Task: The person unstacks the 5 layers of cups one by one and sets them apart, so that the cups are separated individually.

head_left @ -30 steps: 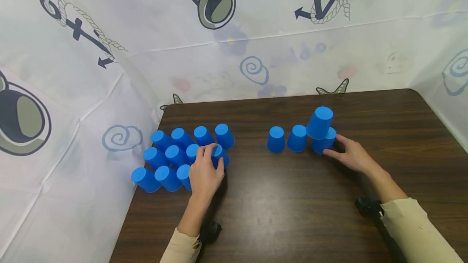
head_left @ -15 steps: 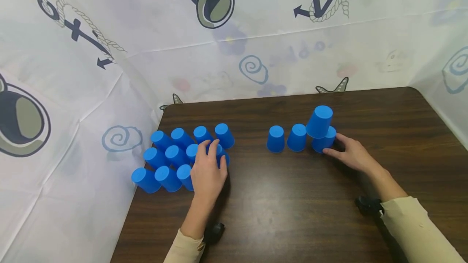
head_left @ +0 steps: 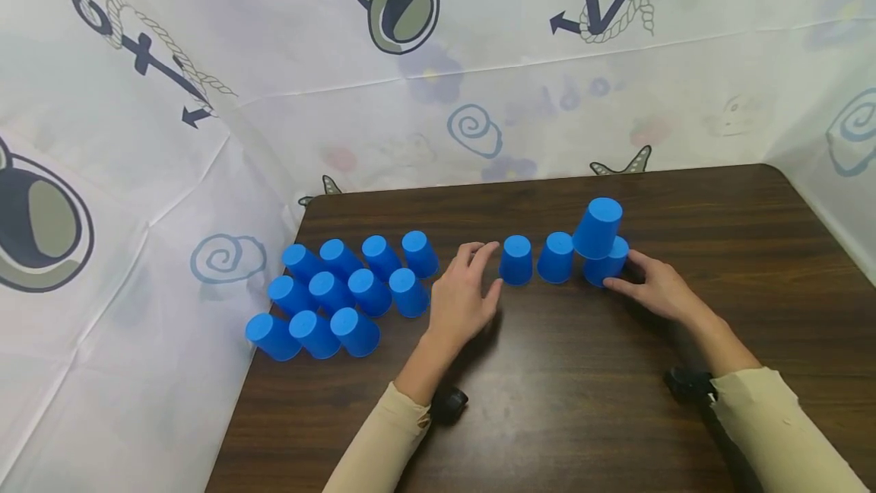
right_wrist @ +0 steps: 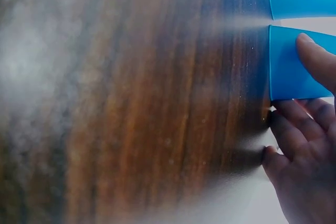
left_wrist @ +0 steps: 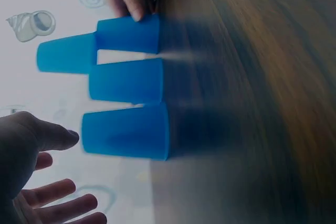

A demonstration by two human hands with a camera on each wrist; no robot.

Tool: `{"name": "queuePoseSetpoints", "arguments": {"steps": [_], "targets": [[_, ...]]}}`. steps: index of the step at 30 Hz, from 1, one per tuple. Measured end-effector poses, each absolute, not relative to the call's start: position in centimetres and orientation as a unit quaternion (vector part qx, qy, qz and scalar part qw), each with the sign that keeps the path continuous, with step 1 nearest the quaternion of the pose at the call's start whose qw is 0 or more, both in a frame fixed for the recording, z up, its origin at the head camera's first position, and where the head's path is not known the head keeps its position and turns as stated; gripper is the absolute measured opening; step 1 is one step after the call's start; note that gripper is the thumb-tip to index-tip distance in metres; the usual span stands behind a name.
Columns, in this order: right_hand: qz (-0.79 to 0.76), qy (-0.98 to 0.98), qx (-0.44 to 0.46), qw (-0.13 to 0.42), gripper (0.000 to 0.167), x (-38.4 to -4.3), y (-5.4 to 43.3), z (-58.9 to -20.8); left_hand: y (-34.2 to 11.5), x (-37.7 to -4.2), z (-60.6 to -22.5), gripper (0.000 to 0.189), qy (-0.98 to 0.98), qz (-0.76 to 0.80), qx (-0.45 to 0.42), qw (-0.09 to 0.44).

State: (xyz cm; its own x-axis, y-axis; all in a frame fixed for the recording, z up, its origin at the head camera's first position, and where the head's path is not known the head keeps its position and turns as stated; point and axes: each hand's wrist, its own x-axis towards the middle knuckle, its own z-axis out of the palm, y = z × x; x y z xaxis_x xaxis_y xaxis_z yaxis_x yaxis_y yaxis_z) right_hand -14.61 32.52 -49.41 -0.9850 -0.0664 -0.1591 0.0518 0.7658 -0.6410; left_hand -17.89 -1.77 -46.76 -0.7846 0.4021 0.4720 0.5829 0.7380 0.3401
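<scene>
On the right half of the table, a row of upside-down blue cups stands, with one more blue cup (head_left: pixel 598 228) upside down on top, over the middle and right ones. My right hand (head_left: pixel 653 291) holds the right-end cup (head_left: pixel 607 268) by its side, thumb in front and fingers behind it. The right wrist view shows the thumb (right_wrist: pixel 317 61) on that cup's wall. My left hand (head_left: pixel 461 299) is just left of the row's left-end cup (head_left: pixel 516 261), fingers spread and holding nothing. In the left wrist view a small gap separates its thumb (left_wrist: pixel 58 137) from that cup (left_wrist: pixel 126 132).
Several more upside-down blue cups (head_left: pixel 331 292) stand in rows on the table's left side, near its left edge. A white printed cloth (head_left: pixel 411 128) hangs behind the dark wooden table (head_left: pixel 547 402). Dark wrist cameras (head_left: pixel 448 406) are strapped to both wrists.
My left hand has let go of a cup at the right side of the left group and moved right, up to the row. My right hand and its cup have stayed put.
</scene>
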Motion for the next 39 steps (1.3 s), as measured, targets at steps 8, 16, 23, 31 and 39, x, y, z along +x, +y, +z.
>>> {"name": "queuePoseSetpoints", "arguments": {"steps": [8, 16, 23, 31, 39], "targets": [[-0.343, 0.935, -0.005, 0.087, 0.089, -14.6, 32.5, -49.5, 1.4, -19.2, -48.3, 0.071, -0.915, -0.279, -0.26, 0.134], [-0.34, 0.936, -0.005, 0.09, 0.09, -14.7, 32.6, -49.5, 2.3, -20.1, -48.8, 0.063, -0.922, -0.264, -0.254, 0.128], [-0.338, 0.937, -0.005, 0.09, 0.091, -14.9, 32.7, -49.5, 2.2, -20.5, -48.8, 0.057, -0.924, -0.257, -0.249, 0.138], [-0.337, 0.937, -0.005, 0.09, 0.09, -14.9, 32.7, -49.5, 1.2, -20.1, -48.7, 0.055, -0.924, -0.248, -0.258, 0.138], [-0.339, 0.937, -0.012, 0.083, 0.087, -14.9, 32.8, -49.3, -1.8, -18.4, -47.9, 0.057, -0.923, -0.244, -0.256, 0.149]]}}
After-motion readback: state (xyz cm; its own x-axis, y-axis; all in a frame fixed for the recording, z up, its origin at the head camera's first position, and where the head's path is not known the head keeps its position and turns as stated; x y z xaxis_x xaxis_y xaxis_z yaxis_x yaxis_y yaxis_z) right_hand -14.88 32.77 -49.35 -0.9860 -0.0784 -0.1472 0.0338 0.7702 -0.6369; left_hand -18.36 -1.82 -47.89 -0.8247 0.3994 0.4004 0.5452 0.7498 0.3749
